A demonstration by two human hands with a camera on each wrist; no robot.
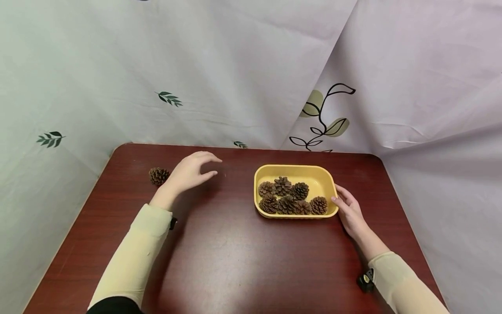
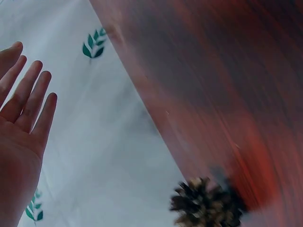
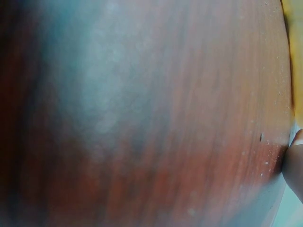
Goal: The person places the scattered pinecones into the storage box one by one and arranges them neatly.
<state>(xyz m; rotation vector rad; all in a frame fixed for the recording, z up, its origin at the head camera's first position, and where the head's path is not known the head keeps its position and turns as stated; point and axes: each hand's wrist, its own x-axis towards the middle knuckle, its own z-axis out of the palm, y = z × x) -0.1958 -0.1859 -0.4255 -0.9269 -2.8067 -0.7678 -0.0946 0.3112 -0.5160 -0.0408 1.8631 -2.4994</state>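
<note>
My left hand (image 1: pixel 188 171) is over the far left part of the table, its fingers spread apart from the thumb and nothing between them. Just left of its wrist lies a brown pine cone (image 1: pixel 158 176), which the left wrist view shows as a pine cone (image 2: pixel 206 204) near the table's edge. On the right, my right hand (image 1: pixel 350 212) grips the right end of a yellow plastic basin (image 1: pixel 321 185), thumb at the rim and fingers along the outer wall. Several pine cones (image 1: pixel 287 204) sit inside the basin, mostly toward its near and left sides.
The dark red wooden table (image 1: pixel 231 253) carries all of this. Behind it and at both sides hangs a pale cloth (image 1: pixel 219 78) with printed leaves, meeting the table's far edge. Black wrist devices (image 1: pixel 366 280) are worn at the sleeves.
</note>
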